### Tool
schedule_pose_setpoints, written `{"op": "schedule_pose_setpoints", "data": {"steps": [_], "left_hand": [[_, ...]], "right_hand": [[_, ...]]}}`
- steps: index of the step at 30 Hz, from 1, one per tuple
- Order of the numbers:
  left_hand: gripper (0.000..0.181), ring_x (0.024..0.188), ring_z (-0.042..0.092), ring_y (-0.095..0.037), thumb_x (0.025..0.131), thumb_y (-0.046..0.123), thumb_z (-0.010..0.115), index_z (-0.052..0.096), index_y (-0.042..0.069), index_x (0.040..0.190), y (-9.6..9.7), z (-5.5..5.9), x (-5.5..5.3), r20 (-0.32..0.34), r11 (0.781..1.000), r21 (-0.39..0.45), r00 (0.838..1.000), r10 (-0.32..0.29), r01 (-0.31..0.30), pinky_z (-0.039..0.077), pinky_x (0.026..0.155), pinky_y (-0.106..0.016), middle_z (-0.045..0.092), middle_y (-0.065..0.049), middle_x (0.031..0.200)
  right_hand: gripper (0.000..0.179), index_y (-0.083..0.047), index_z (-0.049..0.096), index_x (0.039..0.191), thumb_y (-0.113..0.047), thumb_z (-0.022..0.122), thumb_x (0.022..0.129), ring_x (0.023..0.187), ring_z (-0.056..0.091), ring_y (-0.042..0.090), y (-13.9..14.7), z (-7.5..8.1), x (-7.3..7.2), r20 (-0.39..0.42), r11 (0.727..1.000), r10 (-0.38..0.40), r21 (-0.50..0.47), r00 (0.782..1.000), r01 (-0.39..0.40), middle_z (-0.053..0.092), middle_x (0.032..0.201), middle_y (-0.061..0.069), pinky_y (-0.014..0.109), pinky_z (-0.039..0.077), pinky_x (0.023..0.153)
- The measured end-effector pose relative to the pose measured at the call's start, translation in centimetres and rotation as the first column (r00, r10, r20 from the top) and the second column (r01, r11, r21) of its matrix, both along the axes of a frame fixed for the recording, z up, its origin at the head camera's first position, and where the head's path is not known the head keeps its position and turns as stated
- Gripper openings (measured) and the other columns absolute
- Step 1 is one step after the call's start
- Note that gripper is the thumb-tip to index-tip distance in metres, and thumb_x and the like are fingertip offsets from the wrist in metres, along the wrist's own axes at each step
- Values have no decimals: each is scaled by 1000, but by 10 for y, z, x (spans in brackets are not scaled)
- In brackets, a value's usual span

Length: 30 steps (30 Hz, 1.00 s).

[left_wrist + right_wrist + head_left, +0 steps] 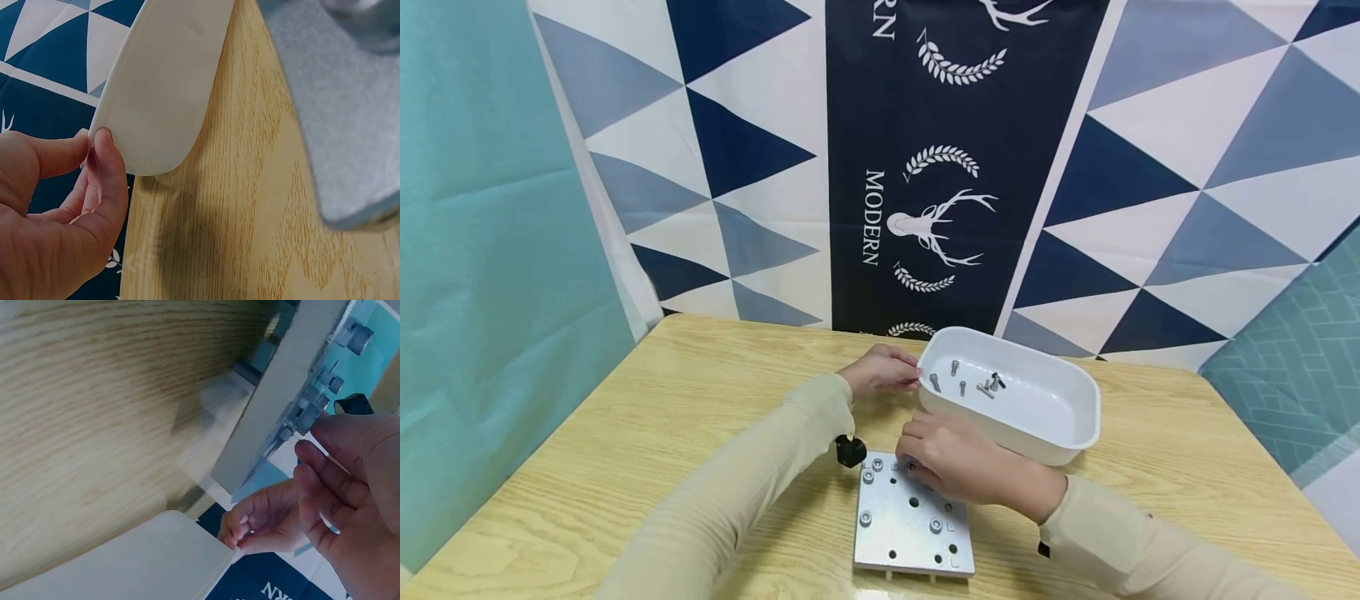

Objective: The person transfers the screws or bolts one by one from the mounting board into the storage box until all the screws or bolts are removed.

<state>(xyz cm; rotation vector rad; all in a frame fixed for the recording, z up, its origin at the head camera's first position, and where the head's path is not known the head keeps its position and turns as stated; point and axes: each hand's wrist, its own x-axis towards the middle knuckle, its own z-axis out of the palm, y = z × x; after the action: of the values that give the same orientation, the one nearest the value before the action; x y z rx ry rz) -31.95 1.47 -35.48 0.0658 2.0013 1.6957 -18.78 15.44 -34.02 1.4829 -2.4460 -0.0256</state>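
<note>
In the head view my left hand (883,372) holds the near left end of a white plastic tray (1022,425). The left wrist view shows its thumb and fingers pinching the tray's rim (100,119). My right hand (951,458) is over the far right part of a silver metal plate (898,542), its fingers bent around a socket-head screw (306,419). That screw's shank is hidden. Several other socket-head screws (866,518) stand in the plate, with bare holes between them. Screw ends protrude beneath its edge.
Several loose screws (962,388) lie in the tray, mostly toward its left end. A small black object (851,451) is by the plate's far left corner. The wooden table (625,433) ends at a patterned cloth (760,167) behind.
</note>
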Motion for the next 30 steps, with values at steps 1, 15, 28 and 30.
{"op": "schedule_pose_setpoints", "data": {"steps": [1, 15, 28, 30], "left_hand": [[25, 68, 61, -8, 92, 4, 61, 61, -3, 116, 0, 0, 0, 0, 1000, -1, 1000, -1, 1, 56, 96, -32, 62, -4, 82], [27, 71, 61, -10, 92, 3, 61, 60, -4, 118, 1, 0, -2, 8, 1000, 2, 1000, -7, 7, 56, 96, -31, 61, -5, 83], [27, 73, 62, -11, 92, 3, 61, 61, -3, 118, 0, -1, -2, 5, 1000, -1, 1000, -5, 5, 57, 95, -31, 62, -5, 85], [26, 74, 62, -11, 92, 3, 61, 61, -3, 118, 0, -1, -2, 6, 1000, 1, 1000, -1, 1, 57, 95, -31, 62, -5, 85]], "right_hand": [[13, -17, 67, 92, -20, 74, 82, 84, 58, 7, 0, -1, 0, 6, 1000, -1, -4, 1000, 1, 64, 87, -7, 22, 50, 76], [11, -16, 68, 90, -14, 74, 81, 81, 59, 6, 2, -7, -2, 26, 998, 20, -59, 999, -18, 65, 84, -7, 21, 50, 76], [14, -16, 65, 86, -11, 75, 78, 81, 56, 8, 3, -11, -2, -34, 994, 37, -98, 999, -41, 64, 81, -7, 24, 50, 78], [14, -16, 65, 85, -11, 75, 77, 81, 56, 8, 3, -11, -2, -38, 994, 38, -103, 999, -42, 63, 81, -7, 25, 49, 79]]}}
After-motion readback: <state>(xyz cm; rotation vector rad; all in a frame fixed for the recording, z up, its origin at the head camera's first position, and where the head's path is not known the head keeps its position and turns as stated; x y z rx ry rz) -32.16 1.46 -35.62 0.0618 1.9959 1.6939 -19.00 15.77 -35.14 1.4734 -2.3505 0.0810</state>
